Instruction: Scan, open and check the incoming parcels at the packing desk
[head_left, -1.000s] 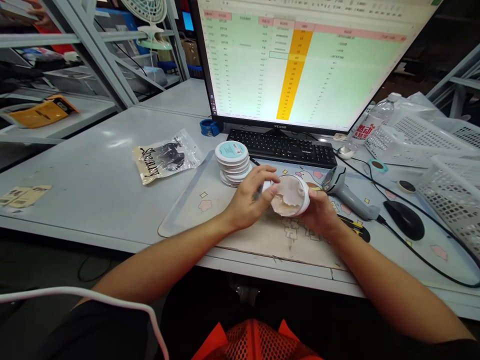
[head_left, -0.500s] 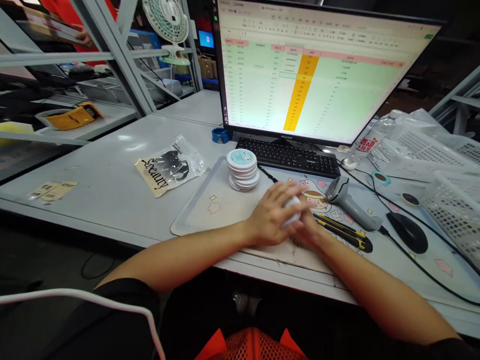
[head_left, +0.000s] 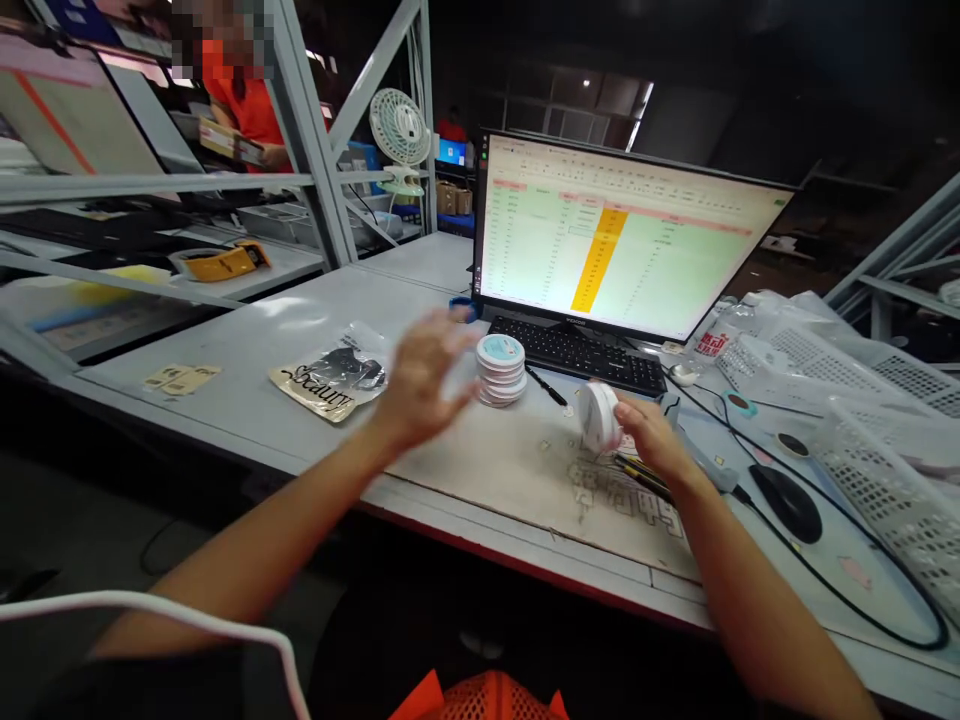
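Observation:
My right hand (head_left: 649, 435) grips a pair of white round discs, like small spools (head_left: 596, 418), held on edge above the desk mat. My left hand (head_left: 426, 372) is blurred by motion, its fingers spread and nothing visible in it. Just right of it stands a stack of several white discs (head_left: 501, 372), the top one bearing a pale blue label. A clear-and-beige bag (head_left: 330, 375) printed "beauty" lies flat to the left of that hand. Behind the right hand, a grey barcode scanner (head_left: 705, 460) and yellow-black cutter knives (head_left: 641, 475) are partly hidden.
At the back are a monitor (head_left: 600, 235) and a keyboard (head_left: 577, 358), with a black pen (head_left: 546, 386) before them. On the right sit a mouse (head_left: 786, 502), its cable and white baskets (head_left: 892, 490). A metal shelf frame (head_left: 319, 180) rises at left; another person (head_left: 247, 110) stands beyond.
My hands have parted. The left has swung left and opened past the disc stack, while the right keeps the discs. The view has tilted upward.

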